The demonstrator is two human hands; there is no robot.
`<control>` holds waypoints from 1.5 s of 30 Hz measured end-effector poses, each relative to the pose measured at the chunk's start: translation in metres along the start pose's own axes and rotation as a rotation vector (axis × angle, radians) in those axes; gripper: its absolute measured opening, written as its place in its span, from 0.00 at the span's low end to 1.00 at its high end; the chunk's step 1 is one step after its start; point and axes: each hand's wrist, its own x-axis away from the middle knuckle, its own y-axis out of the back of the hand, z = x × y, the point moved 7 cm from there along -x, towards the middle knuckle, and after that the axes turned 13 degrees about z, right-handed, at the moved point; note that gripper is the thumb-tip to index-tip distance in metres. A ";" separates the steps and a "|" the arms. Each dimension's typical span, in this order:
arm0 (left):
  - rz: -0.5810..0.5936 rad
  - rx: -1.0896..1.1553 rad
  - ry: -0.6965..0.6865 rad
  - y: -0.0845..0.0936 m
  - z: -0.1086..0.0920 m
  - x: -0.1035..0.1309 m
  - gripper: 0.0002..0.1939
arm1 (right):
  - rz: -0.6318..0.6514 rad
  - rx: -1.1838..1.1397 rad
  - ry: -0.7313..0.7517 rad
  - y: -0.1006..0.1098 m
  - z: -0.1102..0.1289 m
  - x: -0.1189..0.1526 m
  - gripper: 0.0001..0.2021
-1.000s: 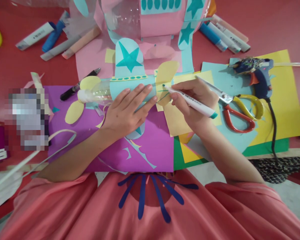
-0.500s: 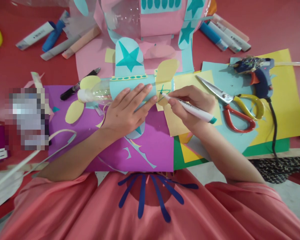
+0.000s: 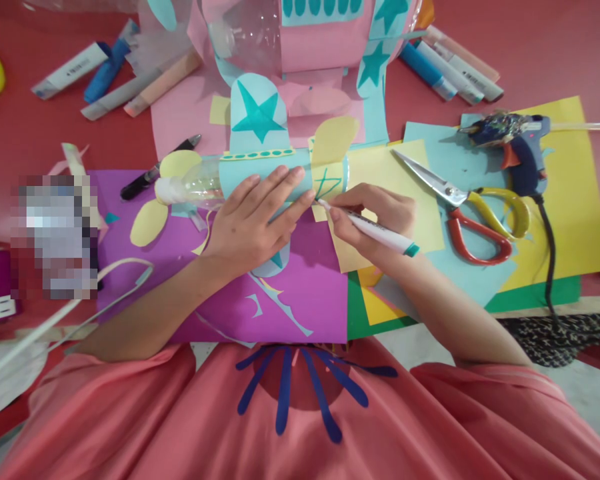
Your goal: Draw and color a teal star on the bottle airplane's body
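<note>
A clear plastic bottle (image 3: 207, 180) lies on its side, wrapped in light blue paper, with yellow paper blades at its white cap and paper wings with green stars. My left hand (image 3: 260, 223) rests flat on the wrapped bottle, fingers stretched out. Between the fingers of my right hand (image 3: 373, 213) is a white marker (image 3: 380, 233) with a green end. The marker's tip touches the yellow paper band (image 3: 334, 177) at the bottle's base, where green star lines show. A yellow paper fin (image 3: 334, 139) rises from that band.
Right of my hand lie scissors (image 3: 460, 200) and a glue gun (image 3: 523, 150) on coloured sheets. Several markers (image 3: 73, 72) lie at the back left, others (image 3: 460, 70) at the back right. A larger pink decorated bottle (image 3: 320, 47) stands behind. A black pen (image 3: 155, 173) lies left.
My right hand and the marker have moved down and slightly left. More green lines show on the yellow band. My left hand has stayed in place.
</note>
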 end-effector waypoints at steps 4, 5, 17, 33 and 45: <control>-0.063 -0.060 -0.018 0.006 -0.003 0.000 0.24 | -0.044 -0.068 -0.033 0.006 -0.003 0.000 0.04; -0.067 -0.074 -0.017 0.006 -0.003 -0.001 0.23 | -0.087 -0.090 -0.047 0.009 -0.005 0.001 0.04; 0.008 0.062 -0.006 0.002 0.002 0.000 0.27 | -0.138 -0.101 -0.132 0.010 -0.020 0.000 0.03; -0.079 -0.104 -0.017 0.009 -0.003 -0.002 0.24 | -0.146 0.016 -0.053 0.015 -0.010 0.002 0.03; -0.014 -0.016 0.022 0.003 0.001 -0.002 0.23 | -0.120 0.037 -0.023 0.017 -0.003 0.001 0.06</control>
